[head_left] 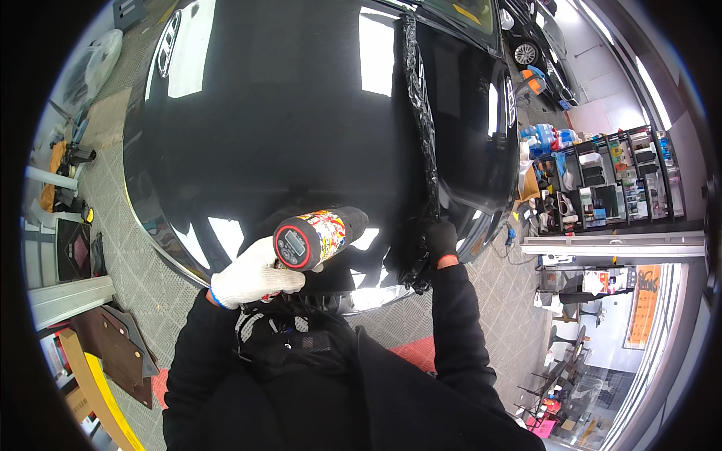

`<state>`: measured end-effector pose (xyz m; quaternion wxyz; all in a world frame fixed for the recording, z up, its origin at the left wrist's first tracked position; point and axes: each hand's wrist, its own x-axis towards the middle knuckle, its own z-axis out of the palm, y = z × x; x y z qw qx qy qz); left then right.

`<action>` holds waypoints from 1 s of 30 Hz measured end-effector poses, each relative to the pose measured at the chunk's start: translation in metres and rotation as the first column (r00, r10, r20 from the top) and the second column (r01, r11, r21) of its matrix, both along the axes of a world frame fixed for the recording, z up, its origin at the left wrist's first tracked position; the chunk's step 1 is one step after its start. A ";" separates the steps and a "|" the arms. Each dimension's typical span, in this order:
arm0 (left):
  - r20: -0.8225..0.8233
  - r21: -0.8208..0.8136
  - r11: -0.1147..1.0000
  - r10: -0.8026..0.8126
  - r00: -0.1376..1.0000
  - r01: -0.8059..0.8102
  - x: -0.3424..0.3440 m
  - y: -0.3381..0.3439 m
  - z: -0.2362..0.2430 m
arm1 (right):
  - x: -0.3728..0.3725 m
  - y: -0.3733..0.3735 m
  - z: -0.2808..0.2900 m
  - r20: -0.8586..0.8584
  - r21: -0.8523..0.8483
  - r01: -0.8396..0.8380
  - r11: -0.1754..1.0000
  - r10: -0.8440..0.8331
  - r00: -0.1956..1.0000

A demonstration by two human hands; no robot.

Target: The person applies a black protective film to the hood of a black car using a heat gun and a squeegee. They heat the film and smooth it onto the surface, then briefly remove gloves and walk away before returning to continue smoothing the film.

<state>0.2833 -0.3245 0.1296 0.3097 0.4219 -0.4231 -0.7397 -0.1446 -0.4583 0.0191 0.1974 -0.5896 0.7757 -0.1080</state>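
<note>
Lower centre of frame: a cylindrical heat gun [323,237] with a red-ringed display is held by the left hand [252,278], white-gloved, fingers closed round its handle. Barrel is tilted toward the upper right, over the near edge of a black car bonnet [286,135].

A crumpled strip of glossy black film [421,113] is stretched down the bonnet from upper centre. Its lower end is met by the right hand [441,242], black-gloved, right of centre; more film is bunched just beside it. Whether the film is gripped there cannot be told, dark fingers being lost against dark material.

Step in hand, as judged: loose film being worked at the bonnet's front edge, heat tool at the ready. Next move seems to call for film kept under control and the nozzle kept clear of glove and film.
</note>
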 end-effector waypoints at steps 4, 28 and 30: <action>-0.020 0.047 0.999 -0.005 1.000 0.006 0.001 0.005 -0.005 | -0.004 -0.001 -0.001 -0.016 -0.025 -0.027 0.999 0.027 1.000; -0.109 0.053 0.998 0.028 0.994 -0.022 -0.001 0.007 -0.008 | 0.009 0.004 0.010 0.153 0.001 0.085 0.996 -0.084 0.985; -0.128 0.067 0.998 0.008 0.992 0.001 -0.002 0.004 -0.009 | 0.012 0.007 0.017 0.215 0.047 0.145 0.988 -0.152 0.965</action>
